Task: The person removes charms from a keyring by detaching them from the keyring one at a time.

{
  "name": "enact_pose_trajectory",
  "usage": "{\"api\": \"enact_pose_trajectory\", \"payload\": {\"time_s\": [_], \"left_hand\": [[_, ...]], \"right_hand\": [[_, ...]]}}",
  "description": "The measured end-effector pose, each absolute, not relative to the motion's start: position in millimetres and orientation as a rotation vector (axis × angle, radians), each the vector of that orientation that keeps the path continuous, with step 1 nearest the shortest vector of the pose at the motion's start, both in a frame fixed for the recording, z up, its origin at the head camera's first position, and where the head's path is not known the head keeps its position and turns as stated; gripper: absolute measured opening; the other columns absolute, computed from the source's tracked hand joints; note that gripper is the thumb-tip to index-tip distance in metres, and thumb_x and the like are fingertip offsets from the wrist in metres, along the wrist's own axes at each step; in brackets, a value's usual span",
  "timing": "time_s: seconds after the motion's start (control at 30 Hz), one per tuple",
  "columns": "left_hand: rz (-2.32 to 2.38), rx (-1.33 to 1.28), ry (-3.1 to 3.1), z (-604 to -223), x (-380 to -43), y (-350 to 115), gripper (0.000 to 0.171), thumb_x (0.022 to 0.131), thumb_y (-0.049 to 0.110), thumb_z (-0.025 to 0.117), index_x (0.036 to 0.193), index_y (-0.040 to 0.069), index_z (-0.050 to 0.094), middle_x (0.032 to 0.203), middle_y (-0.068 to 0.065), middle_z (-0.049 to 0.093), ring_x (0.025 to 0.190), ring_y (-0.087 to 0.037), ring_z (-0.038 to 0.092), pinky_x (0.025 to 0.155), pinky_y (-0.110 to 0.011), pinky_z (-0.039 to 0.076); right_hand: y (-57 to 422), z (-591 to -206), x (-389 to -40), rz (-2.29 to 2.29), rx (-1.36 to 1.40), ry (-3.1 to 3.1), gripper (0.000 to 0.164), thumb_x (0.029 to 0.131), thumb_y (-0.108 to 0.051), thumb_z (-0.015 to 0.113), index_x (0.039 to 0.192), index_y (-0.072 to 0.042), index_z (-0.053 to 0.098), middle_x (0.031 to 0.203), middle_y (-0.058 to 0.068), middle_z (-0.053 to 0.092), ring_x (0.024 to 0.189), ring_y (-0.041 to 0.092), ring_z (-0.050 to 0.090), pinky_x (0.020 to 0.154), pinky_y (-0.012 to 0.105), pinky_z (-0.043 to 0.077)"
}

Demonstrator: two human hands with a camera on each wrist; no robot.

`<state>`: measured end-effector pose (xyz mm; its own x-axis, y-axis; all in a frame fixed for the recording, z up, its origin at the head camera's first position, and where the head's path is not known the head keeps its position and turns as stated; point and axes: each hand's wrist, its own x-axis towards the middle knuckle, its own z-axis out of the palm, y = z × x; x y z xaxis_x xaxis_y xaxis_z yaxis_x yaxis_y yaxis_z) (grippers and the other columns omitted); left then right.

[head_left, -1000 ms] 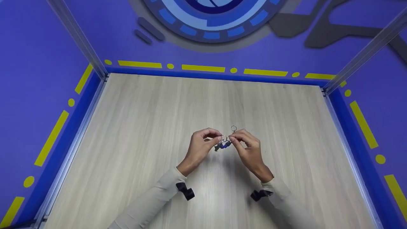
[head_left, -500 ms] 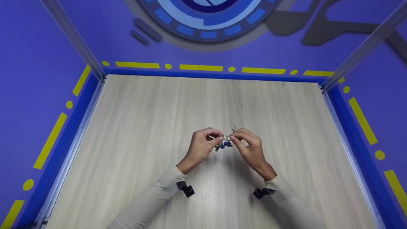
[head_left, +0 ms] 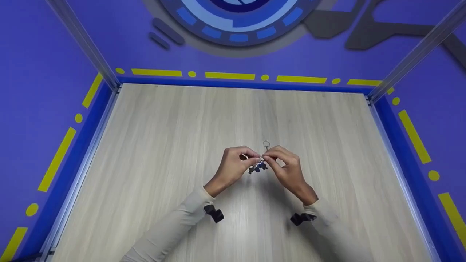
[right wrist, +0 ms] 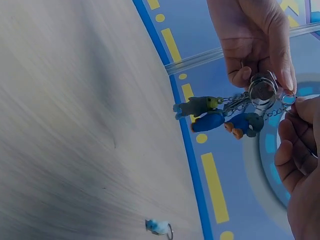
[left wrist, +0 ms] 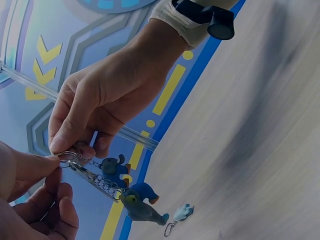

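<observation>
My left hand grips a large metal key ring, from which small animal figurines hang on chains. One is a grey-blue figurine with a yellow-green head; beside it dangles a blue figurine. Thumb and forefinger of my right hand pinch at a smaller ring. A short chain joins this ring to a blue figurine with orange feet. Both sets of fingertips nearly meet at the rings and partly cover them. The hanging bunch stays above the table.
A light-blue figurine keychain lies loose on the wooden table; the head view shows its ring beyond my right hand. Blue walls with yellow markings border the table's back and sides.
My left hand has moved right, closing the gap to the right hand, and the figurines have bunched together under the fingertips. The right hand has barely moved.
</observation>
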<state>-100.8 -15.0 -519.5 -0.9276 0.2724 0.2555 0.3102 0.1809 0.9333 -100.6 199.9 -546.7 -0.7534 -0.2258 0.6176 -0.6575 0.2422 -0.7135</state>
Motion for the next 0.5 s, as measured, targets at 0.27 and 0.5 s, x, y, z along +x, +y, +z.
{"api": "enact_pose_trajectory", "payload": {"time_s": [0.27,0.5], "left_hand": [[-2.25,-0.614,-2.255,-519,-99,-15,0.012,0.1,0.007,0.082,0.111,0.004,0.083,0.105,-0.004,0.08,0.094,-0.02,0.077,0.086,-0.035,0.064],[-2.432,-0.641,-2.125,-520,-98,-16,0.022,0.1,0.004,0.081,0.121,-0.001,0.08,0.112,-0.01,0.076,0.104,-0.02,0.072,0.091,-0.033,0.063]], "right_hand": [[194,-545,-102,1.533,0.839,-2.002,0.026,0.092,0.023,0.073,0.101,-0.001,0.079,0.093,0.012,0.074,0.084,0.019,0.067,0.082,0.021,0.056],[188,-542,-100,1.64,0.814,-1.901,0.024,0.092,0.027,0.067,0.1,0.006,0.075,0.093,0.019,0.07,0.089,0.019,0.067,0.083,0.023,0.058]]}}
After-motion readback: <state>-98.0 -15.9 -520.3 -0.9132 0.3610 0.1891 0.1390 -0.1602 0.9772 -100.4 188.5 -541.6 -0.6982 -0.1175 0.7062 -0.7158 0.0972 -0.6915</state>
